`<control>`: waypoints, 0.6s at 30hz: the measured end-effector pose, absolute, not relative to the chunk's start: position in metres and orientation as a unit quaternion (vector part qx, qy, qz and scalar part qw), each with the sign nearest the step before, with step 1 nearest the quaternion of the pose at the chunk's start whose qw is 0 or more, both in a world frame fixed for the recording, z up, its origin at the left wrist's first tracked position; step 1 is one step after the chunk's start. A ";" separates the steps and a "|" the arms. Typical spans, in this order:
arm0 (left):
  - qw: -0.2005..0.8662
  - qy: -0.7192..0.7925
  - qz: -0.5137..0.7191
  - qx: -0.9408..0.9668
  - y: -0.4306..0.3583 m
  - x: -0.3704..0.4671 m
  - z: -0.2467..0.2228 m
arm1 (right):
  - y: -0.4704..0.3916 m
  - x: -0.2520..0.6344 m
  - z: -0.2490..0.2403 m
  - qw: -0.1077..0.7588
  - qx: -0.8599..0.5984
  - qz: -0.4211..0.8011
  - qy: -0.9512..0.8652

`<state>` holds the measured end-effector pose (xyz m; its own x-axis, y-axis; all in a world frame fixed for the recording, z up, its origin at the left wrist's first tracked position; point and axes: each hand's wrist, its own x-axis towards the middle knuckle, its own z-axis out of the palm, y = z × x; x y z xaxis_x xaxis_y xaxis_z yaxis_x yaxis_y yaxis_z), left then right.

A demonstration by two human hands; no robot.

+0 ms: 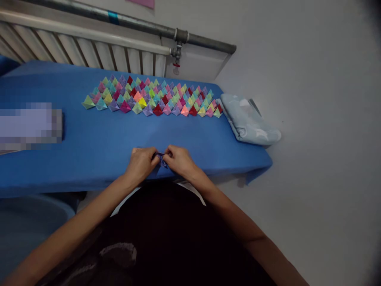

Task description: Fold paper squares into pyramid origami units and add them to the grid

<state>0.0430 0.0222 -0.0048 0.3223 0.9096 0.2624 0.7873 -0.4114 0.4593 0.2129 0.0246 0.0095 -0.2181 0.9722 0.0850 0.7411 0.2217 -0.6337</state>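
Observation:
A small purple folded paper (162, 159) is pinched between both hands above the front part of the blue-covered table (98, 159). My left hand (142, 162) holds its left side with closed fingers. On its right side, my right hand (179, 159) grips it between thumb and curled fingers. The fingers hide much of the paper, so its exact shape cannot be made out. Beyond the hands, several folded paper pieces (157, 110) in green, pink, purple, red, yellow and blue stand in close rows on the cloth.
A folded light blue cloth (253, 123) lies at the table's right end. A pixelated object (29, 125) is at the left. Behind the table are a white radiator (89, 49) and a pipe with a valve (178, 45). A blue tub (32, 222) stands below left.

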 end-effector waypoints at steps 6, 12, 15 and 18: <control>0.119 0.527 0.198 0.818 0.031 0.038 -0.003 | 0.031 0.213 0.010 0.221 -0.539 0.203 -0.787; 0.144 0.533 0.168 0.817 0.039 0.034 -0.007 | 0.034 0.213 0.010 0.218 -0.552 0.226 -0.773; 0.148 0.554 0.159 0.804 0.037 0.036 -0.004 | 0.035 0.213 0.011 0.207 -0.567 0.222 -0.766; 0.158 0.576 0.136 0.791 0.033 0.039 0.002 | 0.036 0.213 0.011 0.191 -0.574 0.225 -0.764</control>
